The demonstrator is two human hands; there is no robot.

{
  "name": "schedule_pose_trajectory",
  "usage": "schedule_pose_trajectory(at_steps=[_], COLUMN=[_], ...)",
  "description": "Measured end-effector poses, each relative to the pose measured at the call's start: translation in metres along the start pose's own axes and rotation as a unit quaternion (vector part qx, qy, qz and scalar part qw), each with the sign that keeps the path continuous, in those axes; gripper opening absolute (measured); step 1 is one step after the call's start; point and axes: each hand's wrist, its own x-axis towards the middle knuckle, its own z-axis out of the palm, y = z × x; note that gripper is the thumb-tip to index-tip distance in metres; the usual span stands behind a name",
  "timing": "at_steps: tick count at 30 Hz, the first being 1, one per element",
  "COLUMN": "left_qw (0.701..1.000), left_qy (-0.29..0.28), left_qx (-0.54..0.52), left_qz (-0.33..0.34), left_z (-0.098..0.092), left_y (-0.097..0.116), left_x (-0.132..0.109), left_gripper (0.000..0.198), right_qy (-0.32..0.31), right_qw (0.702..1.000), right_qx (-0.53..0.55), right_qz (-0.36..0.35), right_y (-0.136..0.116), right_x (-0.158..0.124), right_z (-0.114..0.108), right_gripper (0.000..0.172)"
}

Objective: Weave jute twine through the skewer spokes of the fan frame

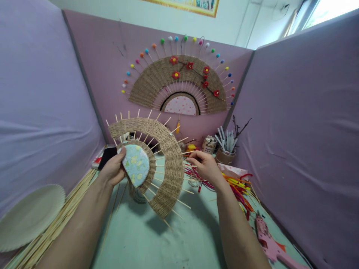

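Note:
My left hand (113,170) is closed on a half-made woven fan (165,160), held upright above the green table (157,239). It grips the fan at its pale flowered half-disc centre (136,164). Thin wooden sticks fan out from that centre through two bands of tan woven cord. My right hand (206,164) is at the fan's right edge, its fingers pinched at the ends of the protruding sticks. What they pinch is too small to make out.
A finished fan (179,84) with red flowers and coloured pompoms hangs on the purple back partition. Bamboo sticks (56,224) and a paper plate (26,216) lie at left. Coloured strips (238,185), a cup of sticks (226,149) and a pink glue gun (269,243) lie at right.

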Motion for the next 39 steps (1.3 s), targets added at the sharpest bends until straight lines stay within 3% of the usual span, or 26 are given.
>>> schedule_pose_trajectory(at_steps=[4, 8, 14, 17, 26, 33, 39], left_qw=[0.998, 0.992, 0.986, 0.986, 0.976, 0.968, 0.969], left_qy=[-0.027, -0.013, -0.016, -0.012, -0.037, -0.027, -0.039], left_qx=[0.037, 0.092, 0.145, 0.153, 0.212, 0.247, 0.244], left_qz=[0.044, 0.085, 0.084, 0.071, 0.045, 0.021, 0.01], left_z=[-0.005, -0.006, -0.008, -0.011, -0.016, -0.013, -0.011], left_y=[-0.001, -0.002, 0.002, 0.005, 0.006, 0.008, 0.006], left_x=[0.004, 0.004, 0.0, -0.001, -0.001, -0.003, -0.004], left_gripper=[0.017, 0.022, 0.035, 0.034, 0.037, 0.029, 0.037], right_qy=[-0.016, -0.043, -0.115, -0.133, -0.25, -0.264, -0.297], right_qw=[1.0, 0.998, 0.989, 0.985, 0.967, 0.956, 0.939], right_qx=[-0.011, -0.042, -0.069, -0.072, 0.005, 0.097, 0.146], right_qz=[-0.007, -0.019, -0.07, -0.085, 0.05, 0.085, 0.093], right_y=[-0.003, -0.009, -0.021, -0.026, -0.03, -0.029, -0.025], right_x=[-0.001, -0.004, -0.007, -0.009, -0.021, -0.023, -0.021], right_z=[-0.002, -0.004, -0.008, -0.014, -0.033, -0.041, -0.043], right_gripper=[0.02, 0.02, 0.003, 0.012, 0.013, 0.01, 0.015])
